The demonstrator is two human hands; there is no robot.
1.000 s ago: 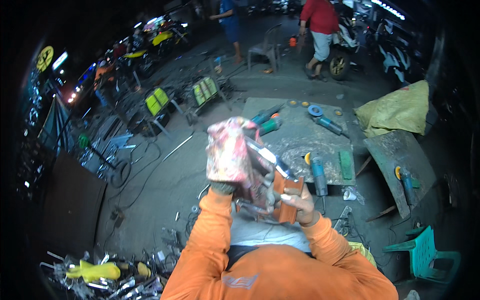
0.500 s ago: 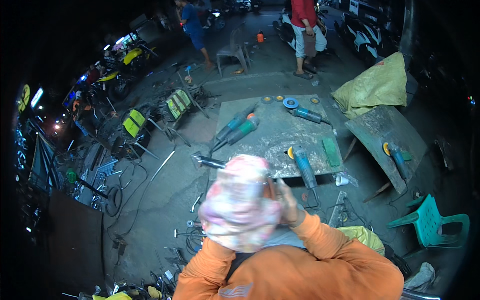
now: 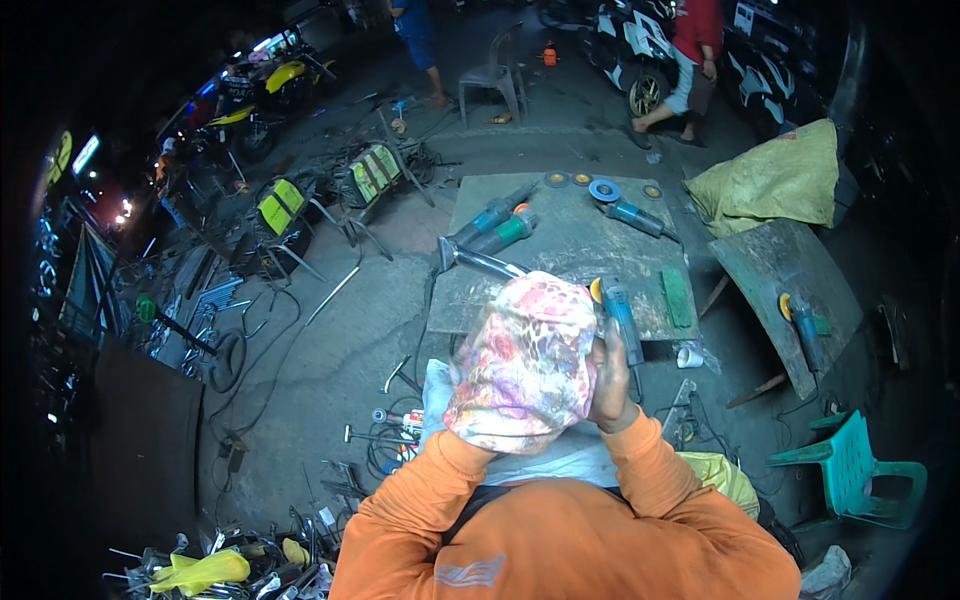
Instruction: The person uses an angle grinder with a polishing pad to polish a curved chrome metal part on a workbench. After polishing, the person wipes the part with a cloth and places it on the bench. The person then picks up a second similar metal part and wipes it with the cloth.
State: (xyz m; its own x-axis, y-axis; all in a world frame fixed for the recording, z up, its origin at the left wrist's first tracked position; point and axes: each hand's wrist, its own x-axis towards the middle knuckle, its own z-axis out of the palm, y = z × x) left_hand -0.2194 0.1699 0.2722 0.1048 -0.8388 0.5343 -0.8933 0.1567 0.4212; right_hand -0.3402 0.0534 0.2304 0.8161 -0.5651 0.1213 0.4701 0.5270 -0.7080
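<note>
A floral cloth (image 3: 525, 375) in pink, white and purple hangs bunched between my forearms. My left hand is hidden under it; only the orange sleeve (image 3: 425, 480) shows running in. At the cloth's right edge my right hand (image 3: 612, 385) is partly in view, fingers pointing up and pressed close against the side. Whatever lies in its grip is hidden. A shiny metal tube (image 3: 487, 263) with a flared end juts out from under the cloth to the upper left, over the table edge. Close beyond my right fingers lies a teal angle grinder (image 3: 622, 320) with a yellow disc.
The low wooden table (image 3: 560, 260) holds several angle grinders, discs and a green pad (image 3: 676, 297). Right of it stand a tilted board (image 3: 770, 270), a yellow sack (image 3: 770, 180) and a green chair (image 3: 855, 470). Cables and metal parts (image 3: 240, 570) litter the floor. A person in red (image 3: 697, 40) is beyond.
The cloth, blurred earlier, appears sharper and farther right, with the tube's flared end higher up. My right hand is slightly farther right. The person in red has stepped rightward. The whole view has shifted.
</note>
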